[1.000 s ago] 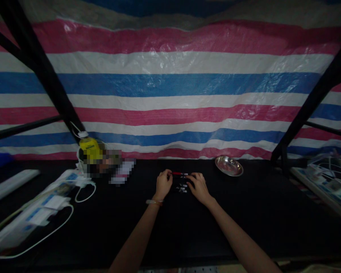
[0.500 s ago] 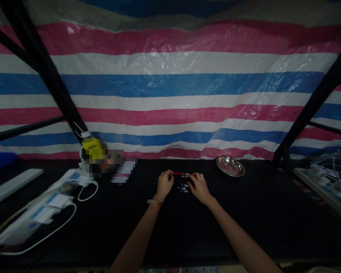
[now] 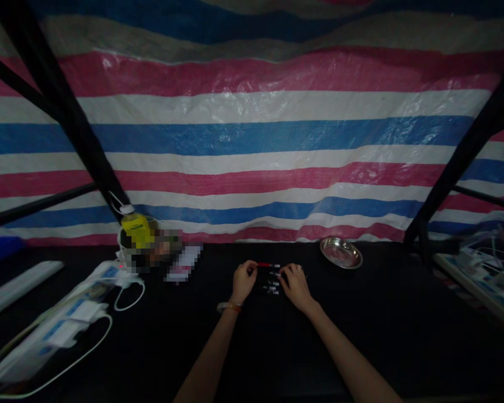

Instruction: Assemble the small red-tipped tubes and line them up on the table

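Observation:
A red pen (image 3: 265, 265) lies crosswise between my two hands, at the far end of a short row of several black pens (image 3: 273, 288) with white lettering. My left hand (image 3: 244, 281) is closed in a pinch at the left end of the black pen just below the red one. At its right end, the bent fingers of my right hand (image 3: 296, 284) press on the same black pen (image 3: 273, 274). My fingers hide both ends of this pen. The dark pens barely stand out from the black table (image 3: 277, 347).
A shiny round metal dish (image 3: 341, 253) stands behind my right hand. On the left are a yellow-labelled bottle (image 3: 136, 228), a partly blurred pale packet (image 3: 185, 263) and power strips with white cables (image 3: 71, 319). Striped sheeting (image 3: 252, 134) hangs behind, between black frame bars (image 3: 445, 157).
The view has tilted up slightly, so everything sits lower. The black pen between my hands has shifted toward me, leaving a wider gap to the red pen.

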Available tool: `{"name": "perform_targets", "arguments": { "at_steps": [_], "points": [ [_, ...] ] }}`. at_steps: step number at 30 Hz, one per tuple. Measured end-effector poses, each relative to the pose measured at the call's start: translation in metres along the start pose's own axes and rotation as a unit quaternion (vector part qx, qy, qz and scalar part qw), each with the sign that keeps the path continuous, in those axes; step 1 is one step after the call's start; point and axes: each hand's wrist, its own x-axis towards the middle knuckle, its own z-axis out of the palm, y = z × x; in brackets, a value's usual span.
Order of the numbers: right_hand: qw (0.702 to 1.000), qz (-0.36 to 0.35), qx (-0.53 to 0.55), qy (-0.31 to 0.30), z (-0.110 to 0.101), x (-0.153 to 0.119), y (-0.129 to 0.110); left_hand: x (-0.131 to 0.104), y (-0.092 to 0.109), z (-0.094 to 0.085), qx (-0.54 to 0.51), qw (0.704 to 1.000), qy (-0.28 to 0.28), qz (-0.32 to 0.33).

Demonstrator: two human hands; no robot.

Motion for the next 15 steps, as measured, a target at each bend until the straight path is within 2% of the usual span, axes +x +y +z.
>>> {"name": "perform_targets", "arguments": {
  "at_steps": [5, 8, 10, 12, 13, 15],
  "points": [
    [0.999, -0.010, 0.043, 0.023, -0.005, 0.000, -0.002, -0.001, 0.002, -0.003, -0.071, 0.997, 0.016, -0.035],
    [0.989, 0.000, 0.136, 0.056, -0.007, 0.000, -0.002, -0.001, 0.006, -0.005, -0.129, 0.989, 0.032, -0.057],
    [0.972, 0.030, 0.217, 0.088, -0.005, 0.000, -0.003, 0.000, 0.007, -0.006, -0.157, 0.984, 0.039, -0.070],
    [0.939, 0.090, 0.313, 0.112, 0.001, 0.001, -0.004, 0.000, 0.007, -0.007, -0.171, 0.981, 0.038, -0.085],
    [0.913, 0.126, 0.372, 0.113, 0.005, 0.002, -0.004, 0.000, 0.006, -0.007, -0.173, 0.980, 0.038, -0.091],
    [0.835, 0.195, 0.509, 0.070, 0.011, 0.003, -0.007, 0.001, 0.005, -0.007, -0.174, 0.979, 0.039, -0.098]
  ]
}}
